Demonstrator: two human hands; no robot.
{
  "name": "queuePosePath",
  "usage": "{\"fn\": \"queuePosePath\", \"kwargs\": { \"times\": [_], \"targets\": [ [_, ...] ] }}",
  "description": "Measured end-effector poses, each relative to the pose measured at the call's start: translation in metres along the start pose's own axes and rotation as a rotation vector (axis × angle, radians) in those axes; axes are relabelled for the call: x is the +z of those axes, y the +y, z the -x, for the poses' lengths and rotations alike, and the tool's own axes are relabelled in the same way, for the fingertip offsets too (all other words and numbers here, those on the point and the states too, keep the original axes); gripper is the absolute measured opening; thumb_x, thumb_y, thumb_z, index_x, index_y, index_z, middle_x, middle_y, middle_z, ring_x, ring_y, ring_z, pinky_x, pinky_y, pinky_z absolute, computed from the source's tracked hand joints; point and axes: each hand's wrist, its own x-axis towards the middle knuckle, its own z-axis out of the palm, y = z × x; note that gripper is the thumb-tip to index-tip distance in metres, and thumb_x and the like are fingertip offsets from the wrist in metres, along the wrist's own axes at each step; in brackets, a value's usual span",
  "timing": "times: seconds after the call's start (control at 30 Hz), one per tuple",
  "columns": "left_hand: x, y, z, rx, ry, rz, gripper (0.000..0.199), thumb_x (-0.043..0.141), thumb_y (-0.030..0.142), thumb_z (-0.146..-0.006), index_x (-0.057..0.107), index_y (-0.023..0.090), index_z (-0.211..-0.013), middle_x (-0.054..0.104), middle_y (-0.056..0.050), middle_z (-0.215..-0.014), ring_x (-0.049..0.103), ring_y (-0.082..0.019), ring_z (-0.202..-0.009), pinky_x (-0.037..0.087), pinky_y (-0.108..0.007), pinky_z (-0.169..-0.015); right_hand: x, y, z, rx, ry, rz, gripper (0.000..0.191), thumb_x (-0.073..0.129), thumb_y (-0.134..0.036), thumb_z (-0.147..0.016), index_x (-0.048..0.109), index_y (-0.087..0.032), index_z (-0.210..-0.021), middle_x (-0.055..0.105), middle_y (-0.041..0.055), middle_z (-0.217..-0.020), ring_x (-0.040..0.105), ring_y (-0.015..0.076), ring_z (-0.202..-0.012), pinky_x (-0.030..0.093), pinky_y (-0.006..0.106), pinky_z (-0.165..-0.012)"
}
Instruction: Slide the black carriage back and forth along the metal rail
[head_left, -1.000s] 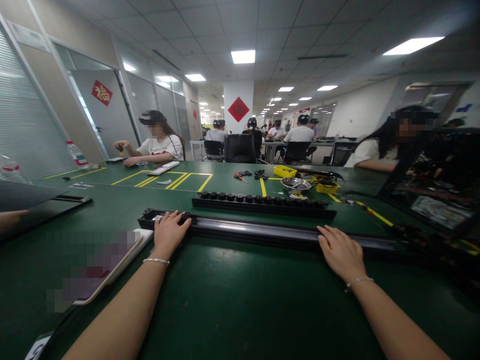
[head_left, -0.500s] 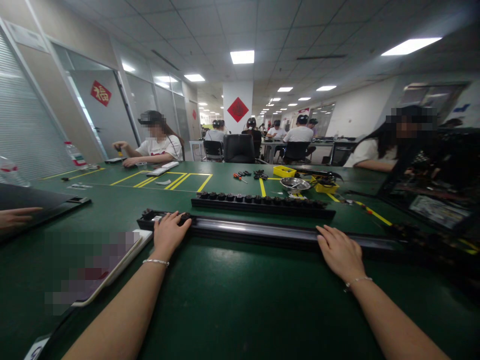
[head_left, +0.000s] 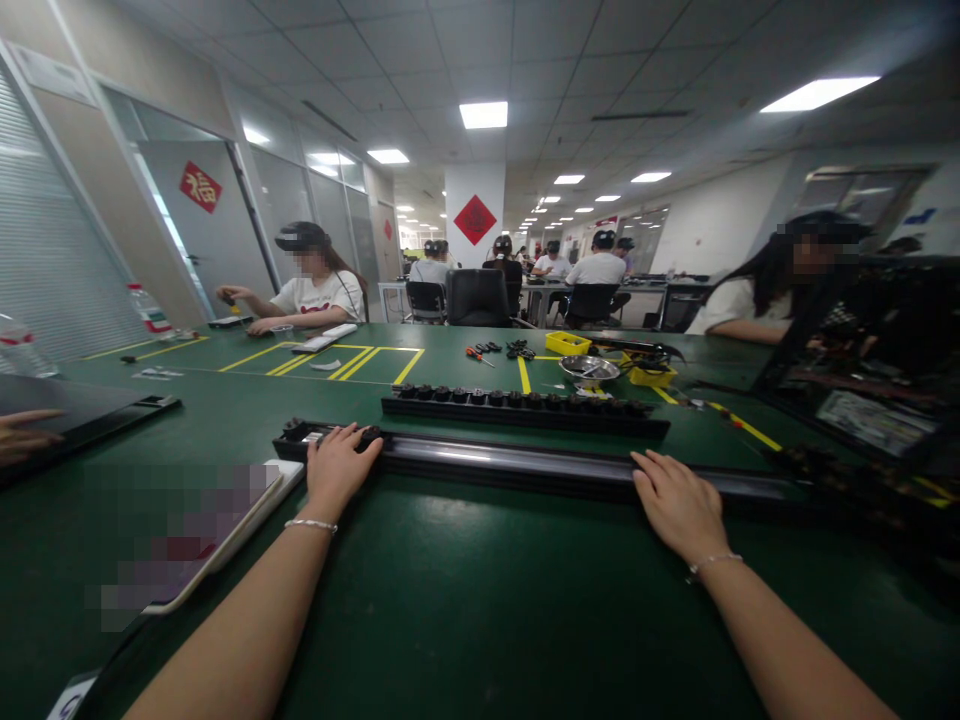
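A long black rail point(head_left: 510, 456) with a shiny strip along its top lies across the green table in front of me. My left hand point(head_left: 343, 462) rests over it near its left end, fingers together on top and thumb apart, beside a small black part point(head_left: 369, 437). My right hand point(head_left: 681, 503) lies on the rail farther right, fingers stretched out over its near edge. Neither hand is wrapped round it. Just behind is a second black rail point(head_left: 525, 413) carrying a row of several small black pieces. The undersides of my fingers are hidden.
A phone point(head_left: 217, 550) lies left of my left arm. Farther back are an orange screwdriver point(head_left: 478, 356), black parts point(head_left: 520, 349), a metal bowl point(head_left: 589, 369) and a yellow bin point(head_left: 568, 343). A co-worker's hand point(head_left: 26, 437) touches a dark panel at the left; other people sit around.
My hands and both rails stay in place. At the left edge, the co-worker's hand has shifted slightly left on the dark panel.
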Motion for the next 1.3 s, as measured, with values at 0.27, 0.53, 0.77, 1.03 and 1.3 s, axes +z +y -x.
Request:
{"fn": "queuePosePath", "kwargs": {
  "times": [0.27,0.53,0.77,1.03,1.3],
  "targets": [
    [0.0006,0.0042,0.0018,0.019,0.000,0.013,0.046,0.037,0.051,-0.084,0.061,0.029,-0.117,0.050,-0.003,-0.136,0.036,-0.028,-0.130,0.019,-0.054,-0.107,0.0007,0.0008,-0.0006,-0.005,0.001,-0.016,0.055,0.018,-0.045,-0.090,0.053,-0.025,-0.127,0.049,0.0048,-0.136,0.038,0.0221,-0.127,0.031,0.046,-0.100],
    [0.0021,0.0028,0.0011,0.051,0.004,0.003,0.047,0.036,0.050,-0.085,0.060,0.027,-0.118,0.050,-0.005,-0.136,0.038,-0.028,-0.130,0.021,-0.056,-0.106,0.0008,0.0004,-0.0004,0.000,0.006,-0.009,0.055,0.019,-0.045,-0.090,0.053,-0.025,-0.127,0.049,0.0043,-0.136,0.038,0.0216,-0.127,0.031,0.044,-0.100],
    [0.0035,0.0011,0.0000,0.046,0.017,0.027,0.047,0.038,0.053,-0.084,0.061,0.027,-0.116,0.052,-0.005,-0.134,0.043,-0.027,-0.125,0.021,-0.056,-0.106,-0.0012,0.0000,-0.0012,0.010,-0.028,-0.015,0.056,0.018,-0.046,-0.090,0.052,-0.025,-0.129,0.048,0.0038,-0.137,0.036,0.0221,-0.128,0.030,0.046,-0.101],
    [0.0025,0.0022,0.0003,0.048,0.008,0.029,0.048,0.038,0.054,-0.083,0.061,0.027,-0.116,0.052,-0.005,-0.134,0.045,-0.028,-0.123,0.021,-0.056,-0.106,-0.0013,-0.0010,-0.0014,0.013,-0.025,-0.016,0.055,0.018,-0.045,-0.090,0.052,-0.025,-0.128,0.048,0.0040,-0.137,0.036,0.0217,-0.128,0.030,0.046,-0.101],
    [0.0012,0.0034,0.0005,0.041,0.001,0.019,0.049,0.038,0.055,-0.083,0.061,0.027,-0.116,0.052,-0.004,-0.134,0.045,-0.028,-0.124,0.022,-0.055,-0.106,0.0010,0.0016,-0.0017,0.004,-0.016,-0.010,0.056,0.017,-0.045,-0.090,0.053,-0.025,-0.128,0.049,0.0040,-0.136,0.037,0.0218,-0.127,0.031,0.046,-0.100]
  ]
}}
